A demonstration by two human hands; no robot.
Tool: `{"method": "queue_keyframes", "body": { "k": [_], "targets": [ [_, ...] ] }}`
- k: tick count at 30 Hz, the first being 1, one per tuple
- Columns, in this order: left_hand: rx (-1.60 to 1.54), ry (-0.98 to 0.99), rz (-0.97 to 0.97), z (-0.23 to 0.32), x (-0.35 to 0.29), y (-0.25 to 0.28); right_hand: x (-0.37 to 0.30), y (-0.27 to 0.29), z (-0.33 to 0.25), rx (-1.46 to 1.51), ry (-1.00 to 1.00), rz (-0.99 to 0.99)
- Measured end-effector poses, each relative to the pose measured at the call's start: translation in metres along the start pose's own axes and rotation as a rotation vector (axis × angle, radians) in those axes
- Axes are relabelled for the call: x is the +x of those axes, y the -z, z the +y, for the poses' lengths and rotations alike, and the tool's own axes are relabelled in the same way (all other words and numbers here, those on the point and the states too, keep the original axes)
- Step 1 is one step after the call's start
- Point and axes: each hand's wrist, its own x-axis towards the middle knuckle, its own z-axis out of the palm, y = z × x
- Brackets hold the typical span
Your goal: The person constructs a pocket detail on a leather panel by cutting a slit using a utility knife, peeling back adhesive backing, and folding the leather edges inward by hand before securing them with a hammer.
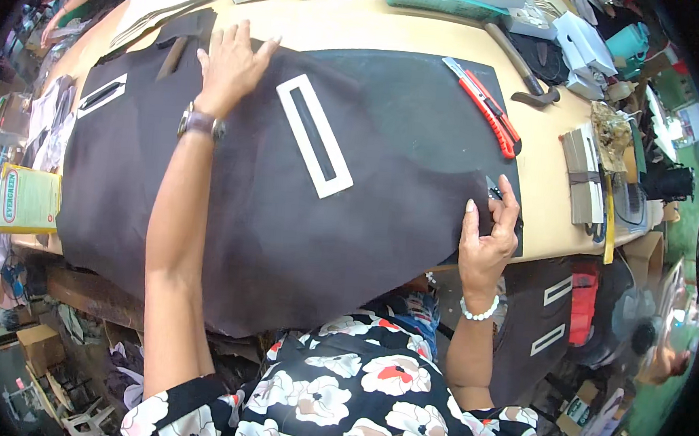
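Note:
A large dark brown sheet, leather-like, (348, 242) covers much of the table and hangs over its near edge. My left hand (235, 64) lies on its far part, fingers spread. At the sheet's right corner, my right hand (490, 240) is closed with thumb and fingers on the edge. A small metallic thing shows by those fingers, too little to name. Between my hands a white rectangular frame with a long slot (334, 186) rests on the sheet. A similar white frame (121, 82) lies at the far left, with a small dark object over it.
A red utility knife (490, 114) lies on the dark green cutting mat (406, 100). Beyond it is a hammer (519, 56). Boxes and a teal tray (453, 6) line the far edge. A yellow package (30, 200) stands left. Another person (81, 1) is at far left.

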Motion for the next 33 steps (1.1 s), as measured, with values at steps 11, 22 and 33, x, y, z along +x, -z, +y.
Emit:
{"method": "queue_keyframes", "body": {
  "k": [11, 22, 33],
  "targets": [
    [-0.605, -0.099, 1.004, 0.026, 0.015, 0.036, -0.015, -0.002, 0.023, 0.207, 0.031, 0.237],
    [-0.513, -0.143, 0.861, 0.041, 0.042, -0.008, -0.006, -0.007, 0.016, 0.068, -0.079, 0.220],
    [-0.195, -0.284, 0.755, 0.025, 0.047, 0.018, -0.003, -0.002, 0.005, 0.145, -0.149, 0.246]
  ]
}}
